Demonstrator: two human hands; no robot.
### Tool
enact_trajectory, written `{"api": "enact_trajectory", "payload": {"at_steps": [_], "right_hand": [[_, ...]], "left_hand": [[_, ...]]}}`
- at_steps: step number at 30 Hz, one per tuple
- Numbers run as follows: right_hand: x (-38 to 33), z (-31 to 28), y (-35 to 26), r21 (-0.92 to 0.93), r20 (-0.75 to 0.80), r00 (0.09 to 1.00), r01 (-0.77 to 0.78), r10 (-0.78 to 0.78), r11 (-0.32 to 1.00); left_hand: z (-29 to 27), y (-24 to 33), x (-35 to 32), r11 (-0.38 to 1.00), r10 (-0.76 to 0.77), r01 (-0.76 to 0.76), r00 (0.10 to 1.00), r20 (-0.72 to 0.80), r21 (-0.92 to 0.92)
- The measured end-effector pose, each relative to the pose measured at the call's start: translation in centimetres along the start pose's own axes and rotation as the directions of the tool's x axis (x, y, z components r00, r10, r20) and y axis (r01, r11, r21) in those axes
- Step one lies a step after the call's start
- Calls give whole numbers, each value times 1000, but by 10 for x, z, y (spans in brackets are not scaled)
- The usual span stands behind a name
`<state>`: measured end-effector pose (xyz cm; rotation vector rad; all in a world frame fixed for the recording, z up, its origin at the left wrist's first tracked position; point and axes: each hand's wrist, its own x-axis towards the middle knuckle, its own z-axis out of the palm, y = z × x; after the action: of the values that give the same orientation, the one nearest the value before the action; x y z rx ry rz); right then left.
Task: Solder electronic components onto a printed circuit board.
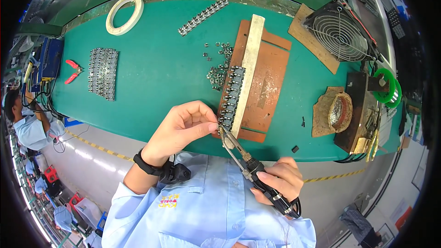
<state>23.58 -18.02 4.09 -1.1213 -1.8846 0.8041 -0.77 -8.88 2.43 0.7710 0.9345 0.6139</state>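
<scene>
My right hand (281, 181) is wrapped round the black handle of a soldering iron (262, 179) that has a thin metal tube beside its shaft. Its tip meets the near end of a strip of small circuit boards (232, 95). This strip lies along a pale bar (249, 69) on a brown board (265, 89). At that same near end, my left hand (183, 126) pinches with thumb and forefinger; what sits between them is too small to make out. Loose small metal parts (217, 74) lie scattered left of the strip.
Farther left are a board panel (103, 74), red-handled cutters (72, 72) and a tape roll (110, 24). Another strip (203, 17) lies at the back. On the right stand a fan (340, 32), a round solder-stained dish (340, 112) and a green solder spool (390, 89). A co-worker (32, 126) sits left.
</scene>
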Motion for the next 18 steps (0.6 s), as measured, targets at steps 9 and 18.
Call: {"api": "enact_trajectory", "payload": {"at_steps": [9, 18], "right_hand": [[2, -1, -5, -44, -13, 1000, 12, -13, 999], [-3, -1, -4, -16, -59, 998, 28, -29, 999]], "left_hand": [[0, 0, 0, 1000, 17, -17, 1000, 23, 6], [2, 0, 0, 1000, 3, -3, 1000, -12, 1]]}}
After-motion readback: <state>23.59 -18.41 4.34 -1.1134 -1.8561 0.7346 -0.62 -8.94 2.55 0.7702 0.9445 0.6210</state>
